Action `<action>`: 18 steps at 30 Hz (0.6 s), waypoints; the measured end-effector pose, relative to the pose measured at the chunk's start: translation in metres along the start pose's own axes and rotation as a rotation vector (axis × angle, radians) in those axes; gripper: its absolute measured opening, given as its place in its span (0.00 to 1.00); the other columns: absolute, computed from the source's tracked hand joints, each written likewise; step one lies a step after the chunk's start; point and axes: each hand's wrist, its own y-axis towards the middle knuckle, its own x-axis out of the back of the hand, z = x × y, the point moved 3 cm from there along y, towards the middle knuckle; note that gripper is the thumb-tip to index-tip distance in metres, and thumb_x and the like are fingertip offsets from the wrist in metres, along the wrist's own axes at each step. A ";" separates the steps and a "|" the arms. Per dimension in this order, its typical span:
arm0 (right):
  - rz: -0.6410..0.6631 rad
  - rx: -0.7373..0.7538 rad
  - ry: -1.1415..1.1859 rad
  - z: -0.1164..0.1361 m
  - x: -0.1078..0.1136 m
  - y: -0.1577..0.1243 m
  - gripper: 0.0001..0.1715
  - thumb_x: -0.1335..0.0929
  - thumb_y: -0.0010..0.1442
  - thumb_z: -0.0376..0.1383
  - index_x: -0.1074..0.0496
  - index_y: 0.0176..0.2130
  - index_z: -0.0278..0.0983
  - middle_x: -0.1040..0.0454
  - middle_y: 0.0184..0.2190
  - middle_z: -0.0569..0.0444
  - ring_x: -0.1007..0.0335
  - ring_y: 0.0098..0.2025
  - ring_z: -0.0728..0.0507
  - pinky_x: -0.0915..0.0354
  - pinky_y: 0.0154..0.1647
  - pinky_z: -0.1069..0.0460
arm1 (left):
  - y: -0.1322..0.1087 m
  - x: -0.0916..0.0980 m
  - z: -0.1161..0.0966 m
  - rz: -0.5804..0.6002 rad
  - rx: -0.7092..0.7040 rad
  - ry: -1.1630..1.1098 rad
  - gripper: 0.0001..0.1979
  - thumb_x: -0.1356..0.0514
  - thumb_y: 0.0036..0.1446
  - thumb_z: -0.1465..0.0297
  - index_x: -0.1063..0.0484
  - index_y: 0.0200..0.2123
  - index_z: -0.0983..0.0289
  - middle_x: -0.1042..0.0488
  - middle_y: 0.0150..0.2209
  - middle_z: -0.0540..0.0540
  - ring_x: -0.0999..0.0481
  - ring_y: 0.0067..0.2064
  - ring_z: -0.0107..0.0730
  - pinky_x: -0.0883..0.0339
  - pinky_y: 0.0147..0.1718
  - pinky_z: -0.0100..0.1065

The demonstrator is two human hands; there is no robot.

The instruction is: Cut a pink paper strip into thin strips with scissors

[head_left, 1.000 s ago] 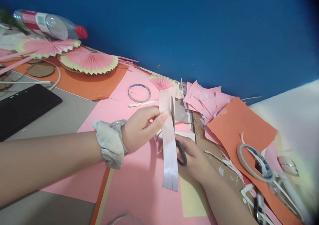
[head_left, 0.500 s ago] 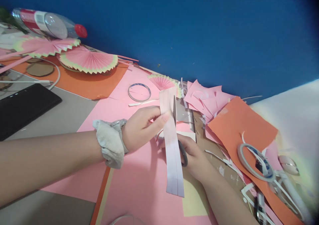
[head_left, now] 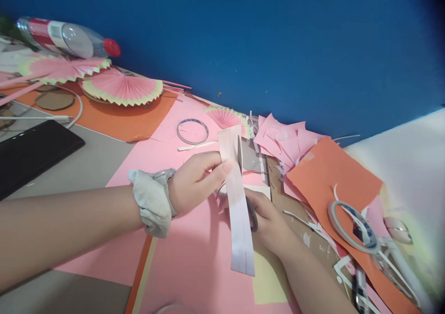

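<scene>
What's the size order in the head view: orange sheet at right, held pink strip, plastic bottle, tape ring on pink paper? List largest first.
1. orange sheet
2. pink strip and plastic bottle: look alike; strip is nearer the camera, so unranked
3. tape ring

Open pink sheet front-L; paper strip across ctr; scrap pile + tape ring thick on R

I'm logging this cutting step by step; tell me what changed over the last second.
The pink paper strip swung its free lower end slightly right and down, hiding more of the scissors handle. The left hand keeps its grip on the strip, the right hand on the scissors. Paper fans, tape rings, bottle: unmoved.
</scene>
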 end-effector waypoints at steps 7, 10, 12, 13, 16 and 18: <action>0.023 -0.007 0.010 0.007 -0.002 0.001 0.09 0.38 0.54 0.28 0.37 0.25 0.37 0.36 0.20 0.59 0.34 0.30 0.45 0.39 0.31 0.53 | 0.000 0.003 0.000 -0.090 -0.027 -0.010 0.18 0.54 0.65 0.64 0.38 0.24 0.65 0.36 0.23 0.49 0.36 0.26 0.24 0.40 0.26 0.28; 0.030 -0.010 0.016 0.009 -0.002 0.002 0.09 0.39 0.55 0.28 0.38 0.24 0.38 0.37 0.19 0.60 0.36 0.27 0.47 0.40 0.31 0.53 | -0.001 0.005 0.000 -0.169 -0.055 0.039 0.18 0.54 0.65 0.67 0.42 0.22 0.64 0.41 0.22 0.47 0.40 0.24 0.22 0.42 0.25 0.27; 0.019 -0.017 0.008 0.009 -0.002 0.002 0.09 0.38 0.55 0.29 0.38 0.24 0.37 0.37 0.19 0.59 0.36 0.27 0.46 0.40 0.31 0.53 | -0.001 0.005 0.000 -0.166 -0.069 0.058 0.17 0.53 0.65 0.67 0.42 0.22 0.64 0.42 0.21 0.47 0.41 0.24 0.22 0.43 0.26 0.27; 0.010 -0.023 0.004 0.008 -0.001 0.002 0.09 0.37 0.54 0.30 0.38 0.23 0.37 0.37 0.20 0.59 0.37 0.28 0.46 0.40 0.31 0.53 | -0.001 0.005 0.000 -0.150 -0.071 0.053 0.17 0.53 0.65 0.68 0.41 0.23 0.65 0.42 0.21 0.47 0.41 0.24 0.22 0.43 0.26 0.27; -0.008 -0.037 0.001 0.006 0.000 0.001 0.08 0.37 0.53 0.30 0.38 0.23 0.37 0.37 0.21 0.58 0.38 0.28 0.46 0.40 0.31 0.52 | 0.000 0.003 -0.002 -0.103 -0.067 0.024 0.17 0.54 0.65 0.69 0.39 0.23 0.65 0.39 0.22 0.47 0.40 0.24 0.22 0.43 0.25 0.26; -0.004 -0.035 0.011 0.005 0.000 0.000 0.08 0.37 0.52 0.29 0.39 0.23 0.37 0.38 0.21 0.59 0.38 0.29 0.46 0.40 0.31 0.53 | 0.000 0.003 -0.003 -0.092 -0.072 0.015 0.17 0.54 0.65 0.70 0.38 0.23 0.65 0.39 0.22 0.47 0.40 0.24 0.22 0.43 0.25 0.26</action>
